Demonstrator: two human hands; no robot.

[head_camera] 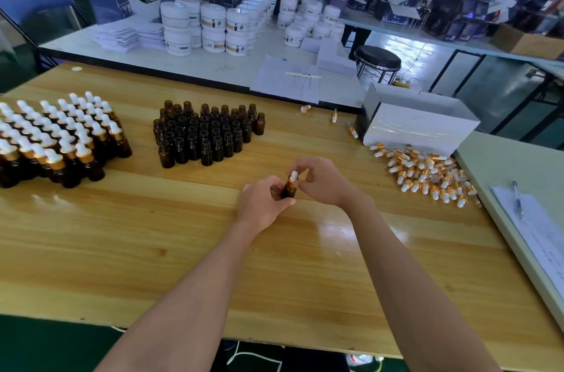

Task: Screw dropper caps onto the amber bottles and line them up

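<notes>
Work in hand: one amber bottle (pixel 289 191) stands upright on the wooden surface (pixel 183 234), near its middle. The left hand (pixel 262 200) grips the bottle's body. The right hand (pixel 320 181) pinches the white-bulbed dropper cap (pixel 293 175) seated on its neck. Whether the cap is fully tightened cannot be told.

Progress: a block of capped bottles (pixel 58 139) stands in rows at far left. A comparable cluster of uncapped bottles (pixel 204 133) waits beyond the hands. The task appears about half done. A pile of loose dropper caps (pixel 427 173) lies to the right, in front of a white box (pixel 418 121).

Clearance: the hands are well apart from both bottle groups and the cap pile. The capped block runs out of view at left, so room there cannot be judged. The near edge is well back from the work. Papers with a pen (pixel 518 197) lie on the adjoining surface at right.
</notes>
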